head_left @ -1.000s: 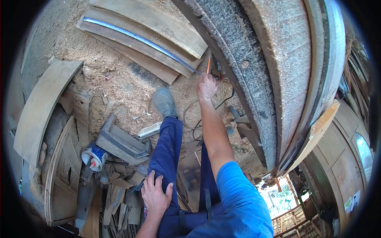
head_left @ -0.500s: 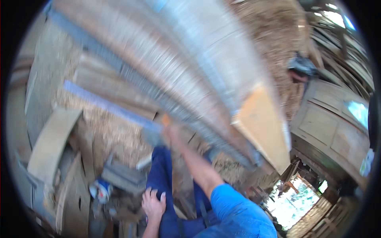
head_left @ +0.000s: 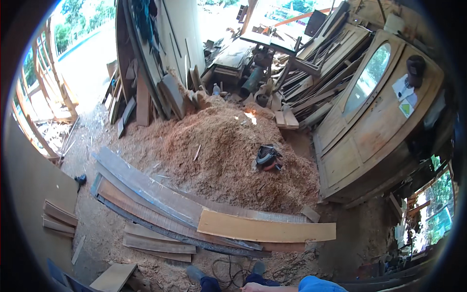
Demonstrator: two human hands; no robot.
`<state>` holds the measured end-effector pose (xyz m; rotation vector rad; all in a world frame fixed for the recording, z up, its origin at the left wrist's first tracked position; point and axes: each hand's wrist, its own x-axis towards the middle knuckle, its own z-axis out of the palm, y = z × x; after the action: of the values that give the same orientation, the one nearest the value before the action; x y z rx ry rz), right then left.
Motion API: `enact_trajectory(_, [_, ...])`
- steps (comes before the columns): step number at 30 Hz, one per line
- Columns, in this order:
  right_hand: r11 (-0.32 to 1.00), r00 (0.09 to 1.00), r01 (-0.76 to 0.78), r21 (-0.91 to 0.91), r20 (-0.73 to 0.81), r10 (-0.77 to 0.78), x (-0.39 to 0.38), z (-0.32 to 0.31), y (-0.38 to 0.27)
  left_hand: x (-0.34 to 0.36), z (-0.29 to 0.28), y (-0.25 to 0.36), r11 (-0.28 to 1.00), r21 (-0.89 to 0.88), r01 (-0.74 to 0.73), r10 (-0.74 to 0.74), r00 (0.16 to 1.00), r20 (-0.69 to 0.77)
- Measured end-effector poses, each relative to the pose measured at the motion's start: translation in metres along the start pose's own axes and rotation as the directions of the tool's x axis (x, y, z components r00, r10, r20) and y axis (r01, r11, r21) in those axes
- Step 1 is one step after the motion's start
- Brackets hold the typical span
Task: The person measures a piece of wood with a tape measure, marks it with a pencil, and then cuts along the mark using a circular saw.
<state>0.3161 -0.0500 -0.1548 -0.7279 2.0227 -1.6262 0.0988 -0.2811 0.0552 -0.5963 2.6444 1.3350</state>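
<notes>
View raised, right grip (head_left: 250, 287) cropped below

A dark tool (head_left: 268, 157) rests on a heap of reddish sawdust (head_left: 209, 146) near panelled woodwork (head_left: 340, 163) fitted with oval glass (head_left: 368, 78). A dark cap (head_left: 415, 71) shows against the wood above white papers (head_left: 403, 89), while long planks (head_left: 335, 53) lie piled behind and a clear bottle (head_left: 216, 89) stands at the heap's far edge.

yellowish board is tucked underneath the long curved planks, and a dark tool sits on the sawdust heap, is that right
Not quite: the head view shows the yellowish board lying on top of the long curved planks. The dark tool does sit on the sawdust heap.
</notes>
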Motion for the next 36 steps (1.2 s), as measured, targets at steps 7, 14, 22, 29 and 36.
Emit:
enact_trajectory(7, [0.664,0.659,-0.744,0.073,-0.088,0.747,-0.001,-0.091,-0.176,-0.137,0.066,0.065,0.723,-0.468,0.508,-0.286,0.837,0.467])
enact_trajectory(14, [0.730,0.716,-0.632,0.259,-0.164,0.678,-0.046,-0.159,-0.248,-0.194,0.093,0.070,0.502,-0.078,0.861,-0.284,0.250,0.926])
enact_trajectory(22, [0.928,0.830,-0.237,0.287,-0.437,0.347,-0.031,-0.202,-0.330,-0.164,0.004,0.047,0.878,-0.220,0.426,-0.108,0.623,0.775])
enact_trajectory(29, [0.956,0.533,0.286,-0.061,-0.819,-0.212,0.024,-0.279,-0.537,-0.115,-0.168,0.137,0.953,-0.207,-0.223,0.253,0.959,0.128])
enact_trajectory(36, [0.518,0.230,0.698,-0.495,-0.529,-0.817,0.098,-0.255,-0.665,-0.109,-0.343,0.080,0.977,0.212,-0.027,0.140,0.829,-0.541])
